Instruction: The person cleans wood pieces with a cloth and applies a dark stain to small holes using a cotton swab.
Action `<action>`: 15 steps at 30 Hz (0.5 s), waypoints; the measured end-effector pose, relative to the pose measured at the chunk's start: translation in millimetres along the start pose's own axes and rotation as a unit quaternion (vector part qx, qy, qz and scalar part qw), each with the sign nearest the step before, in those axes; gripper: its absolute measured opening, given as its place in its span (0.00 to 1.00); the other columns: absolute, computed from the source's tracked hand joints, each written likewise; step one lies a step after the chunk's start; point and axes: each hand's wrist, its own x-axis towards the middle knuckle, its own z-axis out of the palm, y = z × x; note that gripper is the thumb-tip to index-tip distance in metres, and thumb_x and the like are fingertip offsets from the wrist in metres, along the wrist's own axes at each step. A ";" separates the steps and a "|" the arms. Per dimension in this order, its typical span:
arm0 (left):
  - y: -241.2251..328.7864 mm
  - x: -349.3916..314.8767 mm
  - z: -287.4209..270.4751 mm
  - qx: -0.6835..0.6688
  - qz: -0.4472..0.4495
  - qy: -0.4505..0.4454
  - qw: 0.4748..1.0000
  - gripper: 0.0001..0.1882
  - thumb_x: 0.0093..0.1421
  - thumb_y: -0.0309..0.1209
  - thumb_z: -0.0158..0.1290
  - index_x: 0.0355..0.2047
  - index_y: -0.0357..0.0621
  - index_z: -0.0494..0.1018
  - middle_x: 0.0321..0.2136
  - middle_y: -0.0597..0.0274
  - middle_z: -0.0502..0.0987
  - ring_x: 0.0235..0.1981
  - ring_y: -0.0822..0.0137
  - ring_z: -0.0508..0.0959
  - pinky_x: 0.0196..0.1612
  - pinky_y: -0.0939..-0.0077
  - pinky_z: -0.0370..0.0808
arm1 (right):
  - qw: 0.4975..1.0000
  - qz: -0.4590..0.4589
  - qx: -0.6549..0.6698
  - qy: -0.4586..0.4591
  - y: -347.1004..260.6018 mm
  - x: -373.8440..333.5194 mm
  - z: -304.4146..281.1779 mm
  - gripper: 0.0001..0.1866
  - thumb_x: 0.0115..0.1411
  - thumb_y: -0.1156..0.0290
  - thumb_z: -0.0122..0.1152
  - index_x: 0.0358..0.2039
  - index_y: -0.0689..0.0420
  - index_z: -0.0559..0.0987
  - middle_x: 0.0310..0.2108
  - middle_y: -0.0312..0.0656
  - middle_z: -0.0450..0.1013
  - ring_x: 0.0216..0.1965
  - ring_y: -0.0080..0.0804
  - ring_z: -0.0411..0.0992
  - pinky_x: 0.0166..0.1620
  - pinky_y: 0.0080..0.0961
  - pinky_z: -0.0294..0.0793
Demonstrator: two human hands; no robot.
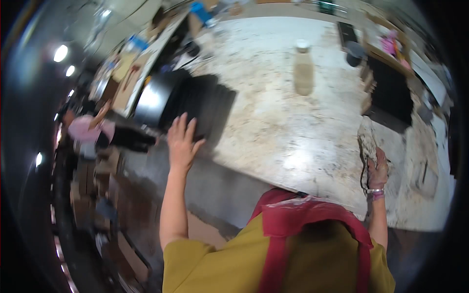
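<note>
My left hand (181, 141) is raised at the table's left edge, fingers spread, with nothing in it. Its fingertips are at the near side of a row of glossy black curved-looking pieces (183, 100); whether they touch cannot be told. On the right, my right hand (377, 168) is closed around a crumpled, stained whitish rag (366, 139), which lies against the tabletop. Beyond the rag is a stack of flat black pieces (388, 93). A clear bottle (303, 73) with a white cap and pale yellowish contents is toward the middle back.
The large white table (264, 122) has brown smears. A dark cup (355, 53) and a box with pink items (389, 44) are at the back right. At far left a person in a pink top (93, 127) is near another bench; cardboard boxes (122, 259) lie on the floor.
</note>
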 end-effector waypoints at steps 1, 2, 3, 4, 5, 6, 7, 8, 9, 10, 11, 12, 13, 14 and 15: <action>9.9 -0.3 -5.6 -0.024 0.012 0.037 0.999 0.37 0.48 0.38 0.62 0.58 0.46 0.63 0.61 0.54 0.59 0.61 0.47 0.59 0.61 0.54 0.55 | 0.997 0.076 0.017 0.027 -10.7 -0.9 -17.0 0.28 0.55 0.64 0.57 0.56 0.58 0.68 0.56 0.51 0.65 0.58 0.47 0.62 0.59 0.34 0.59; 25.3 0.5 -1.6 -0.087 0.027 0.089 0.992 0.36 0.48 0.36 0.62 0.57 0.44 0.63 0.60 0.52 0.62 0.61 0.47 0.60 0.61 0.54 0.56 | 0.986 0.156 0.017 0.058 -9.9 -2.9 -41.3 0.28 0.55 0.62 0.57 0.56 0.57 0.68 0.56 0.52 0.65 0.58 0.46 0.62 0.60 0.34 0.59; 43.5 2.7 6.4 -0.166 -0.002 0.097 0.981 0.33 0.50 0.29 0.59 0.57 0.41 0.63 0.58 0.50 0.64 0.59 0.47 0.63 0.60 0.57 0.58 | 0.977 0.182 0.014 0.113 18.7 -4.7 -49.1 0.30 0.56 0.59 0.56 0.58 0.57 0.67 0.57 0.52 0.65 0.58 0.44 0.62 0.60 0.32 0.59; 64.6 6.4 17.2 -0.273 -0.012 0.108 0.956 0.30 0.51 0.24 0.56 0.56 0.39 0.65 0.55 0.49 0.68 0.57 0.48 0.67 0.59 0.61 0.62 | 0.982 0.138 0.043 0.118 26.2 0.6 -61.6 0.32 0.56 0.59 0.56 0.60 0.57 0.64 0.57 0.53 0.64 0.58 0.43 0.63 0.60 0.31 0.59; 87.9 16.6 31.5 -0.340 -0.021 0.085 0.937 0.25 0.54 0.21 0.53 0.54 0.39 0.67 0.53 0.50 0.70 0.54 0.52 0.70 0.55 0.65 0.66 | 0.986 0.131 0.062 0.082 27.1 12.1 -76.6 0.36 0.55 0.61 0.58 0.63 0.58 0.59 0.58 0.52 0.63 0.59 0.43 0.62 0.60 0.30 0.58; 116.1 29.4 48.3 -0.421 -0.017 0.005 0.907 0.24 0.57 0.23 0.51 0.55 0.38 0.66 0.53 0.52 0.70 0.53 0.57 0.71 0.53 0.68 0.68 | 0.987 0.137 0.064 0.054 26.8 18.0 -86.6 0.39 0.54 0.62 0.59 0.64 0.59 0.56 0.59 0.53 0.63 0.60 0.42 0.61 0.61 0.30 0.57; 147.0 44.4 59.4 -0.488 -0.012 -0.072 0.870 0.22 0.60 0.24 0.49 0.56 0.37 0.65 0.53 0.53 0.70 0.51 0.62 0.73 0.51 0.71 0.69 | 0.988 0.137 0.073 0.025 30.4 25.8 -98.7 0.41 0.54 0.63 0.60 0.65 0.59 0.53 0.59 0.54 0.62 0.61 0.42 0.60 0.61 0.30 0.57; 186.6 64.4 70.5 -0.556 0.013 -0.115 0.823 0.22 0.60 0.24 0.48 0.56 0.38 0.65 0.53 0.54 0.71 0.51 0.63 0.73 0.51 0.72 0.69 | 0.983 0.145 0.110 0.000 51.2 33.4 -102.0 0.43 0.53 0.65 0.62 0.65 0.59 0.51 0.60 0.55 0.60 0.61 0.42 0.59 0.61 0.29 0.57; 231.3 86.8 77.6 -0.614 0.033 -0.157 0.773 0.22 0.61 0.24 0.48 0.56 0.38 0.64 0.53 0.54 0.71 0.50 0.63 0.74 0.51 0.73 0.69 | 0.977 0.149 0.152 -0.029 69.2 42.9 -101.9 0.46 0.52 0.66 0.63 0.66 0.59 0.48 0.61 0.56 0.59 0.62 0.42 0.58 0.61 0.28 0.56; 273.2 104.6 78.2 -0.658 0.026 -0.194 0.727 0.23 0.61 0.25 0.48 0.57 0.39 0.63 0.54 0.55 0.70 0.52 0.63 0.72 0.52 0.72 0.69 | 0.975 0.147 0.164 -0.033 74.2 54.0 -101.6 0.47 0.52 0.66 0.63 0.66 0.59 0.47 0.62 0.57 0.57 0.63 0.42 0.57 0.62 0.28 0.56; 317.2 122.4 52.5 -0.689 -0.017 -0.243 0.682 0.26 0.61 0.28 0.49 0.60 0.40 0.60 0.56 0.54 0.68 0.55 0.62 0.70 0.53 0.72 0.68 | 0.973 0.146 0.174 -0.036 74.6 64.3 -102.2 0.48 0.51 0.66 0.64 0.67 0.59 0.45 0.63 0.58 0.55 0.64 0.42 0.55 0.62 0.27 0.55; 343.7 134.5 71.0 -0.693 -0.016 -0.245 0.677 0.30 0.61 0.32 0.50 0.62 0.39 0.55 0.57 0.50 0.65 0.56 0.60 0.68 0.55 0.71 0.66 | 0.969 0.133 0.205 -0.021 69.0 77.1 -101.0 0.50 0.50 0.66 0.65 0.67 0.59 0.44 0.64 0.58 0.53 0.65 0.42 0.52 0.63 0.27 0.53; 369.8 146.8 90.5 -0.698 -0.016 -0.248 0.672 0.35 0.61 0.35 0.52 0.64 0.38 0.50 0.59 0.45 0.62 0.58 0.57 0.65 0.57 0.71 0.64 | 0.970 0.136 0.199 -0.013 64.6 88.0 -100.4 0.50 0.50 0.66 0.66 0.67 0.60 0.44 0.64 0.58 0.52 0.65 0.42 0.52 0.63 0.27 0.53; 393.0 158.8 109.7 -0.701 -0.018 -0.249 0.668 0.40 0.60 0.38 0.53 0.65 0.37 0.45 0.61 0.41 0.59 0.60 0.54 0.63 0.59 0.70 0.62 | 0.971 0.138 0.193 -0.010 59.9 100.0 -97.5 0.51 0.50 0.65 0.66 0.67 0.60 0.44 0.64 0.58 0.52 0.66 0.43 0.52 0.63 0.27 0.53; 419.4 164.3 99.4 -0.749 -0.033 -0.249 0.613 0.39 0.60 0.39 0.53 0.64 0.36 0.47 0.58 0.38 0.61 0.59 0.53 0.63 0.58 0.70 0.62 | 0.972 0.147 0.184 0.000 65.8 106.6 -100.7 0.51 0.50 0.65 0.66 0.67 0.60 0.44 0.64 0.58 0.52 0.66 0.43 0.52 0.64 0.27 0.52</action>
